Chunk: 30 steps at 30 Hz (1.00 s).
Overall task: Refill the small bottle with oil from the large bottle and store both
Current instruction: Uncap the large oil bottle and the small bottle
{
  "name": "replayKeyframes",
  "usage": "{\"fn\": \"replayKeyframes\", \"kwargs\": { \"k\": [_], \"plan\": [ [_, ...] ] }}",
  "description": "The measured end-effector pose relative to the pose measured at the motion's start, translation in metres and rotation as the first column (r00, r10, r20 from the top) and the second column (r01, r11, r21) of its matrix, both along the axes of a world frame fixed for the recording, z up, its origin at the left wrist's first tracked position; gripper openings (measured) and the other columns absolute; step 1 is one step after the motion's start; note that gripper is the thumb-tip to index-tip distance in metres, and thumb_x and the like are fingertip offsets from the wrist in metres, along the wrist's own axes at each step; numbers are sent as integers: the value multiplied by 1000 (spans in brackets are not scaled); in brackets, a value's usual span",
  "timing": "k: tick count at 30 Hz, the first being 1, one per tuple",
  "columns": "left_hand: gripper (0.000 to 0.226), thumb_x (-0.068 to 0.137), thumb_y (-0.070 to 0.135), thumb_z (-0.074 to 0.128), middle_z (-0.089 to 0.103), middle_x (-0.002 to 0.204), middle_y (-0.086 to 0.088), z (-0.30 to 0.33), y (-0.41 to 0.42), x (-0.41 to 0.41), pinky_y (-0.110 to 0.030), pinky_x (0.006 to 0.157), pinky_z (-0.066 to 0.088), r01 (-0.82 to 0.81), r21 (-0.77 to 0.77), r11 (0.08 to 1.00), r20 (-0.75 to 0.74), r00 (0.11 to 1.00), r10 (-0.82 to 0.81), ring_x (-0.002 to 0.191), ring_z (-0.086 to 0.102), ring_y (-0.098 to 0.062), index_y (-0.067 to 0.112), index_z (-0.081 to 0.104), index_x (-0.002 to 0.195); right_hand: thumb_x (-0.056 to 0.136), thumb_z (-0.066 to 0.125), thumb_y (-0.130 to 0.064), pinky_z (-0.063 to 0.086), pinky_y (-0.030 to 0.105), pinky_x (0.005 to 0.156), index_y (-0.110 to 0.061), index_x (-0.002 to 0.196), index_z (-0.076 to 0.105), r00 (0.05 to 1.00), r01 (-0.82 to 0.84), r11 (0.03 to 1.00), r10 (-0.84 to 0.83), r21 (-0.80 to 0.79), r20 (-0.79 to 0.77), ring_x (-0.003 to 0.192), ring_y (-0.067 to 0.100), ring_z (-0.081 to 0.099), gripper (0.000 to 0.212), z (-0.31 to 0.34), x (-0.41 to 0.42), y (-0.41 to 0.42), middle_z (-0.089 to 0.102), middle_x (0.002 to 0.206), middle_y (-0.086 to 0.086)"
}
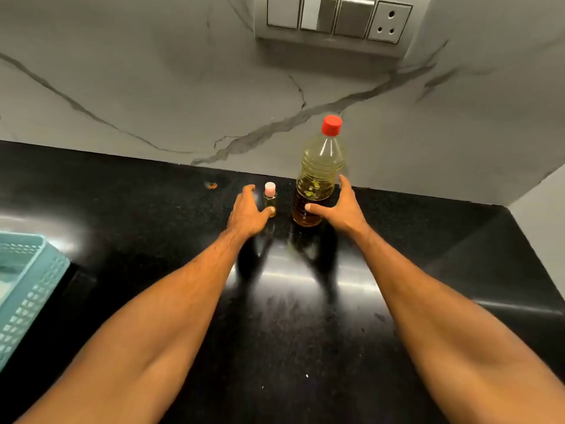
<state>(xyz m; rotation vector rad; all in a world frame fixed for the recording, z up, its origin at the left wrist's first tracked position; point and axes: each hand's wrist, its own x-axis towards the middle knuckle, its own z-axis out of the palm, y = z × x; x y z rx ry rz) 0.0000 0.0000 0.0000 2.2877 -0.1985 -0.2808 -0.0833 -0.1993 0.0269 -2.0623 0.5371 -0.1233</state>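
A large clear plastic bottle (319, 175) with a red cap stands upright on the black counter (305, 301) near the marble wall; dark oil fills its lower part. My right hand (339, 206) wraps around its base, thumb across the front and fingers behind. To its left stands a tiny bottle (270, 198) with a pale pink cap and a little yellow oil. My left hand (249, 211) is spread beside the small bottle, thumb tip touching its base and fingers apart to its left, not closed around it.
A light blue perforated plastic basket (27, 289) sits at the counter's left edge. A small orange speck (211, 185) lies near the wall. A switch and socket panel (336, 16) is on the wall above. The wall turns a corner at the right.
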Motion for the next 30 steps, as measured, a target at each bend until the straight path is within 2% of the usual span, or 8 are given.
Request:
{"fn": "replayKeyframes", "kwargs": {
  "k": [2, 4, 7, 12, 18, 23, 26, 30],
  "plan": [
    [79, 80, 29, 74, 41, 145, -13, 1, -8, 7, -47, 106, 39, -23, -4, 1000, 15, 1000, 23, 129, 45, -31, 14, 28, 144, 65, 89, -28, 34, 36, 112, -14, 146, 29, 994, -52, 999, 52, -1, 96, 132, 17, 41, 101, -1, 8, -2, 43, 143, 3],
    [78, 80, 28, 74, 42, 144, -13, -1, -15, 14, -46, 106, 40, -33, -12, 999, 20, 999, 34, 129, 46, -30, 15, 29, 143, 63, 90, -22, 39, 33, 107, -16, 139, 36, 988, -81, 997, 81, -6, 131, 120, 12, 48, 93, -5, 14, -4, 50, 130, -3],
    [69, 81, 27, 74, 48, 136, -11, -8, -23, 20, -44, 101, 44, -60, -14, 998, 45, 997, 61, 124, 50, -28, 16, 37, 139, 62, 90, -24, 40, 33, 106, -19, 138, 35, 983, -105, 994, 99, 27, 158, 119, 11, 51, 94, -13, 20, -5, 53, 131, -3],
    [28, 84, 24, 71, 65, 106, -6, -12, -24, 15, -33, 78, 46, -46, -26, 999, 114, 992, 48, 93, 59, -21, 15, 56, 106, 63, 90, -34, 42, 28, 101, -20, 140, 32, 980, -83, 994, 68, 75, 184, 116, 9, 53, 97, -19, 20, -2, 54, 124, -10],
    [28, 84, 25, 71, 63, 97, 2, 1, 1, -17, -29, 79, 47, -13, -80, 997, 122, 992, 23, 88, 59, -13, 16, 58, 107, 66, 88, -38, 46, 25, 93, -16, 131, 39, 977, -25, 999, 34, -43, 211, 108, 8, 54, 85, -14, 13, 3, 59, 127, -1],
    [24, 84, 21, 72, 65, 92, 6, 7, 49, -71, -13, 72, 47, 45, -113, 993, 113, 993, -32, 83, 62, -7, 16, 60, 104, 60, 86, -48, 51, 31, 93, -21, 129, 42, 975, -25, 995, 45, -96, 216, 108, 13, 62, 86, -15, -25, 7, 64, 123, -2],
    [28, 82, 17, 73, 67, 96, 3, 3, 80, -99, -28, 84, 54, 27, -124, 992, 84, 996, -16, 92, 65, -12, 18, 61, 107, 61, 87, -49, 52, 30, 92, -20, 130, 42, 974, -4, 996, 23, -85, 227, 107, 11, 62, 87, -16, -59, 19, 64, 122, -2],
    [30, 81, 19, 74, 67, 99, 2, -1, 114, -128, -37, 88, 54, 21, -120, 993, 87, 996, -10, 94, 65, -15, 22, 61, 108, 62, 89, -44, 51, 28, 89, -18, 130, 43, 973, 22, 996, -2, -86, 229, 106, 12, 61, 86, -17, -104, 40, 63, 122, -1]
  ]
}}
